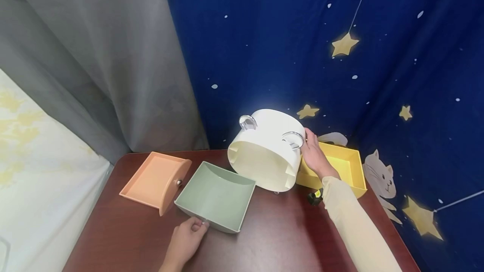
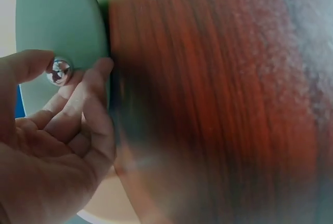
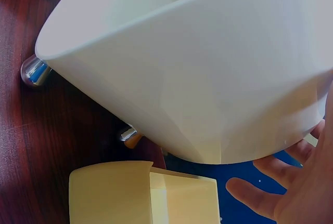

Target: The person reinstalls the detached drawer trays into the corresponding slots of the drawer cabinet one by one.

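Note:
A green drawer (image 1: 217, 194) with a curved front sits low over the table in the middle of the head view. My left hand (image 1: 187, 238) pinches its shiny round knob (image 2: 60, 71) between thumb and fingers. Just behind the drawer stands a white rounded cabinet shell (image 1: 272, 133), its hollow opening facing me, with two chrome ear-shaped loops (image 1: 248, 122) on top and short metal feet (image 3: 35, 71). My right hand (image 1: 314, 154) rests against the shell's right side and rear, fingers slightly bent and spread. Part of those fingers is hidden behind the shell.
An orange drawer (image 1: 155, 179) lies at the left of the dark red table (image 1: 276, 238). Right of the shell is a yellow drawer (image 1: 342, 169), partly behind my right arm. A small black and yellow object (image 1: 315, 197) lies nearby. Curtains (image 1: 257, 53) hang behind the table.

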The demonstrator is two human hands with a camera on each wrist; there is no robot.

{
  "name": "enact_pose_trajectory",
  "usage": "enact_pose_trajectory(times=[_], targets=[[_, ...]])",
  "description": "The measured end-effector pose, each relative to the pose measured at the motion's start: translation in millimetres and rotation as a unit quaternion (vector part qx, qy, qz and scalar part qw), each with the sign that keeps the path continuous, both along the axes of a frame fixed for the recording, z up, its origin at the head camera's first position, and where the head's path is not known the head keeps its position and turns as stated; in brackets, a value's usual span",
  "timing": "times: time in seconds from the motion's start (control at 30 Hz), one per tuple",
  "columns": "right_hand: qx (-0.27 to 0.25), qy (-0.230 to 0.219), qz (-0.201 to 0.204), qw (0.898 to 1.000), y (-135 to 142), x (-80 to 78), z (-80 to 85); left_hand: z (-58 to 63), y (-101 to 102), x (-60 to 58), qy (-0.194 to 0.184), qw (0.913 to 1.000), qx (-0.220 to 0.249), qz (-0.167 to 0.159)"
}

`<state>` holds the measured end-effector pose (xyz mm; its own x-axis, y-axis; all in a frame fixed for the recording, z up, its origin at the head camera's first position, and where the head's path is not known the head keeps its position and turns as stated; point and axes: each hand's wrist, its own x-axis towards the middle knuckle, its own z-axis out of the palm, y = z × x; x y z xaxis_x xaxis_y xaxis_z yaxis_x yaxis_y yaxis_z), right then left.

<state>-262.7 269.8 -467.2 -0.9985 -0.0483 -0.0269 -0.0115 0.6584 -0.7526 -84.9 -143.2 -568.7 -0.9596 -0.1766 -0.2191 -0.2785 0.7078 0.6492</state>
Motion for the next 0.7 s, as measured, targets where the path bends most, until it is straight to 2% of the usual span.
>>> enact_pose_trajectory(times=[0.1, 0.43, 0.7], targets=[[0.002, 0.0, -0.002, 1.0, 1, 0.6, 0.0, -0.8, -1, -1.1, -0.004, 0.9997, 0.019, 0.012], [0.011, -0.008, -0.004, 1.0, 1, 1.4, 0.6, -2.8, -6, -1.4, -0.007, 0.9986, 0.033, 0.04], [0.003, -0.01, -0.005, 1.0, 0, 2.0, -0.5, -1.5, -10, -0.7, -0.021, 0.9952, 0.071, 0.063]])
